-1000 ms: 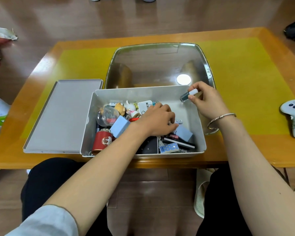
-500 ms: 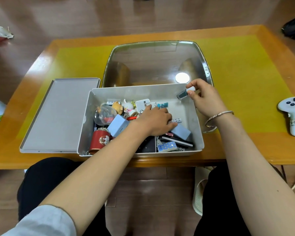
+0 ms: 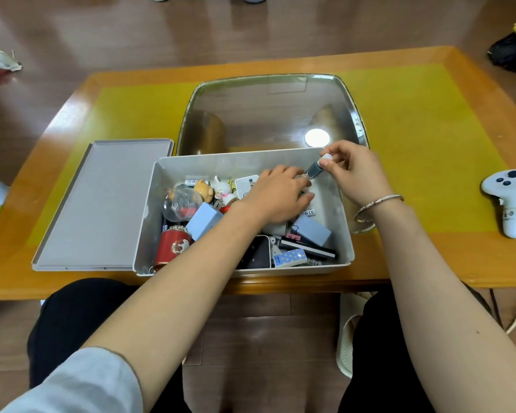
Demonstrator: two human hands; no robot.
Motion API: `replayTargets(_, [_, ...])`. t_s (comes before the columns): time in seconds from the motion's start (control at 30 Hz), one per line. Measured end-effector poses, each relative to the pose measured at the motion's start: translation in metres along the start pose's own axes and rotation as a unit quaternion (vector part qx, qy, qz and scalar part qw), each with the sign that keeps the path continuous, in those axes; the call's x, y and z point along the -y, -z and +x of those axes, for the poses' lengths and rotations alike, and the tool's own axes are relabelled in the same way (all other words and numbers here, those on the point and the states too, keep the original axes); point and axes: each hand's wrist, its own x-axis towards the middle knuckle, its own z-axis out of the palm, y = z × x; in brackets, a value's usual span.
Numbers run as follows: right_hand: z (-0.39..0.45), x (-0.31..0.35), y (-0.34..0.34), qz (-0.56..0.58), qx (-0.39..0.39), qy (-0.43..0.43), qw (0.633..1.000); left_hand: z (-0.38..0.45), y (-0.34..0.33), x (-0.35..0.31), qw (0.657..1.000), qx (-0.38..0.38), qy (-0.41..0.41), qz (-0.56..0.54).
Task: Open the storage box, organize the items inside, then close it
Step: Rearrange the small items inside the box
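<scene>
On the near edge of the wooden table (image 3: 429, 263) sits the storage box (image 3: 344, 210), grey, open, lid (image 3: 102, 204) lying flat just left of it and touching its side. Person seated, both forearms reaching in from below

Right hand (image 3: 358, 174) over the box's far right corner, thumb and fingertips pinched on a small vial (image 3: 314, 169) with dark body and white cap, tilted, cap end up toward the hand. Bracelet (image 3: 376, 205) on that wrist

Left hand (image 3: 276, 196) palm down in the middle of the box, fingers spread flat over the clutter, fingertips close to the vial's lower end. Can't tell if it's gripping anything underneath; nothing visibly held

Box contents, loose pile:
- red tin (image 3: 172, 248), near left corner
- clear globe (image 3: 181, 204) behind it
- light blue block (image 3: 203, 220) leaning between globe and left wrist
- bear figure (image 3: 204, 189) and rabbit figure (image 3: 222, 190) at the back
- second blue block (image 3: 312, 234), right side
- black device (image 3: 258, 254) and polka-dot eraser (image 3: 289, 257) along the near wall

Behind the box: a clear tray (image 3: 352, 114), shiny, reflecting a ceiling light. White game controller (image 3: 511, 201) well apart on the table's right side
</scene>
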Motion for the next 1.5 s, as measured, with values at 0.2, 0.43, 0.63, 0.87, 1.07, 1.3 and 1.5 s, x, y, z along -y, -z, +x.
replayTargets(0.2, [0.001, -0.002, 0.004, 0.007, -0.022, -0.001, 1.000, 0.004, -0.010, 0.003, 0.989, 0.142, 0.018, 0.038])
replayTargets(0.43, [-0.002, 0.003, 0.002, 0.000, -0.006, -0.004, 1.000, -0.009, -0.007, 0.010, 0.993, 0.101, 0.003, 0.062])
replayTargets(0.63, [-0.003, 0.007, 0.001, -0.005, -0.002, -0.010, 1.000, -0.011, -0.009, 0.015, 0.998, 0.051, 0.017, -0.010])
replayTargets(0.87, [-0.002, 0.006, -0.001, -0.019, 0.000, -0.011, 1.000, -0.009, -0.004, 0.007, 0.986, -0.050, 0.040, -0.154])
replayTargets(1.07, [-0.003, 0.008, -0.003, -0.013, 0.004, -0.011, 1.000, -0.006, -0.001, -0.011, 0.963, -0.102, 0.067, -0.241])
replayTargets(1.3, [0.000, 0.007, 0.005, -0.040, -0.049, -0.015, 0.998, 0.008, -0.001, -0.003, 0.974, -0.040, 0.139, -0.175])
replayTargets(1.5, [-0.001, -0.002, 0.005, -0.068, 0.033, -0.116, 0.990, 0.021, -0.010, -0.007, 0.986, -0.040, 0.159, -0.042])
